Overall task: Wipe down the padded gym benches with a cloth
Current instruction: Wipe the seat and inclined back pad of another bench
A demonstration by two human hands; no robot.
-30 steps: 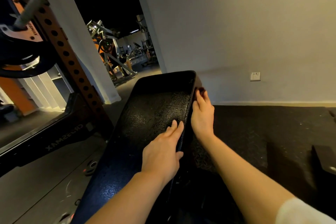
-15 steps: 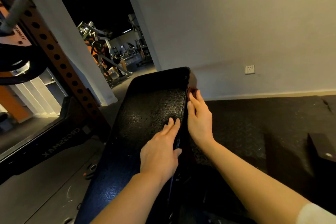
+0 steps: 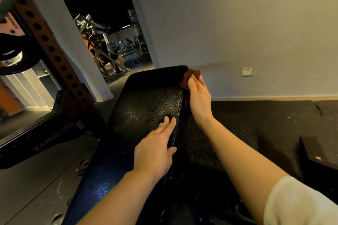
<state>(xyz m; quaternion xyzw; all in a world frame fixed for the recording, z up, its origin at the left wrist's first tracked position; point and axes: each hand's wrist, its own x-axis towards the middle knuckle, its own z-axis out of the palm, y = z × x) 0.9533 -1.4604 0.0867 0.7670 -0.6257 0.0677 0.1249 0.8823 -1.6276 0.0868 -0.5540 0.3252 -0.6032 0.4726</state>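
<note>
Both forearms reach fwd from the bottom edge, bare to the elbow — the right one shows a white short sleeve (image 3: 292, 204) at the lower-right corner. The left hand (image 3: 155, 151) lies palm-down, fingers straight and close together, pointing away from the body; its thumb hooks over the right-hand edge of the surface it rests on. The right hand (image 3: 199, 95) is extended further out, arm nearly straight, wrist slightly bent, back of hand facing up and to the right. Its fingers (image 3: 193, 82) are straight, pressing flat against a side face — no curl visible. Hands are apart, the right well ahead of the left.
</note>
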